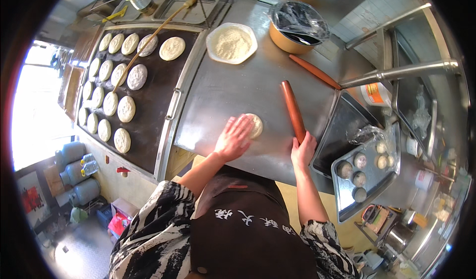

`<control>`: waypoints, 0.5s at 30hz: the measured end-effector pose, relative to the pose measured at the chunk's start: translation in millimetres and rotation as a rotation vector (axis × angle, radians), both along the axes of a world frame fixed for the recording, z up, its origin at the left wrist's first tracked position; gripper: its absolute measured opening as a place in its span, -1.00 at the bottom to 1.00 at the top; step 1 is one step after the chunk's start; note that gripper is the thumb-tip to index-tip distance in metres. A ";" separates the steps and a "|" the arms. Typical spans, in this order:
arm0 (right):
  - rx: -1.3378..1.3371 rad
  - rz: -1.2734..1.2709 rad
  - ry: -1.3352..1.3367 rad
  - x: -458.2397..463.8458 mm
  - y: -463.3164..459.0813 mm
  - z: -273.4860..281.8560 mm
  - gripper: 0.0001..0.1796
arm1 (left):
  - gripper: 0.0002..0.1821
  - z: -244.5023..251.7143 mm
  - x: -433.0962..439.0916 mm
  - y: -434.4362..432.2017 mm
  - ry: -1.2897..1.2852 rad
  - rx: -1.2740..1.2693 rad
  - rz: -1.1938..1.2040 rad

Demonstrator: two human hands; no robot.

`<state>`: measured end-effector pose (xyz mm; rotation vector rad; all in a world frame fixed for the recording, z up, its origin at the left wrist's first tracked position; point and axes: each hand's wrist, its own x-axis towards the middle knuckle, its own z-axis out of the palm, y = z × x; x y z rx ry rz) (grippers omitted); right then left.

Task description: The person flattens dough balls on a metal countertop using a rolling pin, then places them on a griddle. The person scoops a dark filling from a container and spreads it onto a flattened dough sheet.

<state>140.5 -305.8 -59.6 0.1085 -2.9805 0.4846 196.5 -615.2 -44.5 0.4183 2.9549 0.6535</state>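
On the steel worktop [208, 104] a small round of dough [255, 126] lies before me. My left hand [234, 137], a little blurred, is laid flat with its fingers over the left side of the round. My right hand [304, 149] grips the near end of a reddish wooden rolling pin [292, 106], which points away from me over the worktop. A second tapered wooden rolling pin [316, 72] lies farther back on the right, beside a metal rail. Whether the left palm presses on the dough cannot be told.
At left, a dark griddle [156, 93] bears several flat dough rounds and a long wooden-handled brush [152, 37]. A white bowl of flour [232, 43] and a film-covered tan pot [293, 43] stand at the back. Right are a dark tray [334, 130] and a metal tray [346, 201] with dough balls.
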 end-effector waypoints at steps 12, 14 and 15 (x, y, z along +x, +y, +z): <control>-0.159 0.645 -0.026 -5.8 -70.2 52.6 -0.22 | -0.21 25.2 -33.3 -76.3 0.124 -0.017 -0.109; -0.145 0.623 0.021 7.0 -72.9 53.2 -0.23 | -0.21 21.7 -24.2 -76.8 -0.094 0.003 -0.097; -0.077 0.626 0.015 11.9 -74.7 52.4 -0.24 | -0.20 19.0 -22.9 -74.8 -0.037 0.004 -0.091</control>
